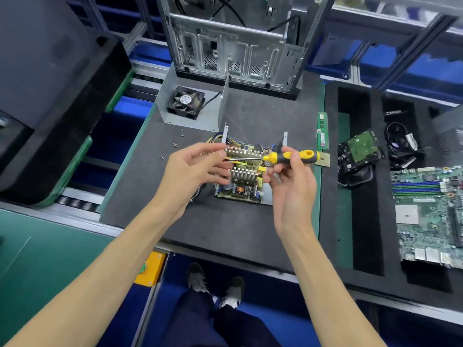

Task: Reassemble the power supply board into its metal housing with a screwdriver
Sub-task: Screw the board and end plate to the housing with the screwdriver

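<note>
The power supply board [244, 181], with finned heatsinks and coloured wires, lies in the open base of its metal housing [268, 197] on the dark mat. My right hand [290, 181] grips the yellow-and-black handle of a screwdriver [288, 157], held level above the board with its tip pointing left. My left hand [193, 169] is raised at the tip, thumb and fingers curled close around it. Whether they pinch a screw there is too small to tell. The housing's lid [165, 106], carrying a black fan [186, 101], lies behind the board.
Several loose screws [175, 144] lie on the mat left of the board. An empty computer case [233, 41] stands at the back. A memory stick [322, 131] and a processor [324, 160] lie to the right; a foam tray holds a hard drive [360, 146], cables and a motherboard [431, 211].
</note>
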Available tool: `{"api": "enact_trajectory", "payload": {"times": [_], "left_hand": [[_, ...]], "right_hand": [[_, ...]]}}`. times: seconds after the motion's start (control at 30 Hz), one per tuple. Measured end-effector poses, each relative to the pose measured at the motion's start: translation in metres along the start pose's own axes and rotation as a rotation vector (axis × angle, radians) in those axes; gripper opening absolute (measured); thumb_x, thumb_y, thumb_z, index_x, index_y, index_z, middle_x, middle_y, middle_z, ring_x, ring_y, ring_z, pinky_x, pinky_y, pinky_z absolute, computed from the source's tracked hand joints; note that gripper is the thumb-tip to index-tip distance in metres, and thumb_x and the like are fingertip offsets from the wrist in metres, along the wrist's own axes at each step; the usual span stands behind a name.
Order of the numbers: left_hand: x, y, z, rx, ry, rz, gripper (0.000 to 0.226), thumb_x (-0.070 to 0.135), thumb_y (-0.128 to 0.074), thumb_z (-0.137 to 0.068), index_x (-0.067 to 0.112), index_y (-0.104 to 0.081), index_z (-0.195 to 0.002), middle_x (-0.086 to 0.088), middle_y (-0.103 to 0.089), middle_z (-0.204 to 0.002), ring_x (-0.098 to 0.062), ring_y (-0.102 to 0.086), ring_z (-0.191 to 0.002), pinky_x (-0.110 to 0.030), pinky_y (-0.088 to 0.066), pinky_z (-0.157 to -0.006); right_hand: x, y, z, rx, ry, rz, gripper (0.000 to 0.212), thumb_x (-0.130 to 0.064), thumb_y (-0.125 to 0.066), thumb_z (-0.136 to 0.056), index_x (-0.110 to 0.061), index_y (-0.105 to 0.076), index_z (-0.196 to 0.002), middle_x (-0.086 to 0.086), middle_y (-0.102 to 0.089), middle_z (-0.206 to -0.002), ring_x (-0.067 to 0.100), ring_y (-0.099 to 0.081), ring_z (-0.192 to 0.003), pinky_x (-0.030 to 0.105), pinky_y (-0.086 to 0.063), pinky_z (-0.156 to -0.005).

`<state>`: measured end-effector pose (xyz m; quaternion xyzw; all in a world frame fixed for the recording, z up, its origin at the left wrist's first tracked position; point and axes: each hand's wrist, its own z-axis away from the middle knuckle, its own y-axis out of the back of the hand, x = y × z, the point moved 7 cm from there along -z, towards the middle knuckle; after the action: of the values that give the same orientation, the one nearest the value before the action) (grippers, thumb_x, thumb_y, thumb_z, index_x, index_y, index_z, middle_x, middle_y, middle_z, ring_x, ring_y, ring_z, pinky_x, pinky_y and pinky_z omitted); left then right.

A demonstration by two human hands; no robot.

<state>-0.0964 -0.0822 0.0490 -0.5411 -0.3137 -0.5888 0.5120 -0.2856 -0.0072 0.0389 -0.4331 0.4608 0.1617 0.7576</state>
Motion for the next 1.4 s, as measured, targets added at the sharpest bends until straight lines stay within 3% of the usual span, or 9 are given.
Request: {"api": "enact_trajectory", "payload": {"times": [0.2,0.33,0.4,0.5,0.97,1.07,1.2,1.3,1.4], "left_hand": [[-0.025,0.050,0.009,0.287,-0.033,-0.263,0.014,0.019,-0.063,-0.094,0.023,-0.076,-0.095,0.003,-0.072,-0.072,-0.012,-0.067,-0.067,-0.023,-0.055,-0.060],[-0.044,0.045,0.012,0.175,0.022,-0.404,0.028,0.008,-0.057,-0.096,0.025,-0.074,-0.110,0.012,-0.077,-0.094,-0.004,-0.071,-0.093,-0.020,-0.058,-0.079],[-0.045,0.040,0.013,0.139,0.029,-0.448,0.033,0.005,-0.054,-0.097,0.023,-0.073,-0.117,0.013,-0.075,-0.102,0.001,-0.069,-0.098,-0.018,-0.057,-0.087],[-0.041,0.039,0.014,0.139,0.025,-0.487,0.034,0.005,-0.053,-0.099,0.022,-0.074,-0.119,0.014,-0.073,-0.107,0.002,-0.068,-0.097,-0.019,-0.055,-0.090],[-0.034,0.033,0.021,0.068,0.007,-0.606,0.039,0.007,-0.050,-0.099,0.033,-0.075,-0.115,0.014,-0.067,-0.117,0.000,-0.063,-0.109,-0.037,-0.051,-0.102],[-0.033,0.033,0.021,0.071,0.010,-0.610,0.039,0.007,-0.050,-0.099,0.032,-0.075,-0.115,0.014,-0.067,-0.115,0.001,-0.063,-0.105,-0.033,-0.051,-0.101],[-0.030,0.033,0.022,0.066,0.010,-0.605,0.040,0.006,-0.050,-0.098,0.033,-0.075,-0.112,0.017,-0.069,-0.108,0.007,-0.063,-0.095,-0.021,-0.051,-0.091],[-0.028,0.033,0.022,0.056,0.011,-0.612,0.041,0.007,-0.049,-0.098,0.036,-0.075,-0.110,0.020,-0.070,-0.104,0.011,-0.062,-0.092,-0.013,-0.046,-0.082],[-0.025,0.035,0.020,0.053,0.004,-0.654,0.039,0.008,-0.049,-0.099,0.033,-0.075,-0.112,0.013,-0.072,-0.106,0.003,-0.064,-0.102,-0.018,-0.050,-0.087]], "right_hand": [[-0.013,-0.008,0.014,-0.157,0.250,0.298,0.012,-0.029,-0.056,-0.101,-0.022,-0.066,-0.098,-0.008,-0.059,-0.073,0.016,-0.056,-0.068,0.024,-0.048,-0.061],[-0.004,-0.027,0.029,-0.383,0.402,0.609,0.012,-0.034,-0.058,-0.100,-0.044,-0.064,-0.099,-0.013,-0.065,-0.086,0.016,-0.062,-0.073,0.030,-0.050,-0.066],[0.007,-0.031,0.032,-0.441,0.441,0.739,0.005,-0.034,-0.058,-0.101,-0.038,-0.062,-0.101,-0.010,-0.066,-0.089,0.025,-0.064,-0.075,0.042,-0.053,-0.069],[0.022,-0.031,0.031,-0.484,0.479,0.866,0.009,-0.034,-0.059,-0.101,-0.027,-0.064,-0.103,-0.008,-0.067,-0.094,0.017,-0.061,-0.078,0.032,-0.049,-0.070],[0.035,-0.032,0.023,-0.514,0.541,0.963,0.007,-0.037,-0.059,-0.101,-0.035,-0.062,-0.107,-0.023,-0.063,-0.095,0.000,-0.055,-0.079,0.021,-0.043,-0.075],[0.034,-0.034,0.023,-0.508,0.548,0.968,0.008,-0.039,-0.059,-0.101,-0.033,-0.063,-0.106,-0.025,-0.062,-0.091,0.003,-0.055,-0.076,0.021,-0.042,-0.071],[0.034,-0.041,0.021,-0.521,0.559,0.979,0.024,-0.042,-0.060,-0.100,-0.018,-0.064,-0.099,-0.002,-0.063,-0.081,0.020,-0.056,-0.070,0.037,-0.048,-0.063],[0.033,-0.046,0.021,-0.533,0.564,0.990,0.019,-0.040,-0.066,-0.098,-0.026,-0.055,-0.092,-0.004,-0.057,-0.072,0.016,-0.053,-0.065,0.027,-0.046,-0.059],[0.035,-0.045,0.017,-0.517,0.521,0.998,0.037,-0.041,-0.072,-0.094,-0.031,-0.038,-0.084,-0.001,-0.053,-0.063,0.017,-0.045,-0.057,0.023,-0.039,-0.052]]}}
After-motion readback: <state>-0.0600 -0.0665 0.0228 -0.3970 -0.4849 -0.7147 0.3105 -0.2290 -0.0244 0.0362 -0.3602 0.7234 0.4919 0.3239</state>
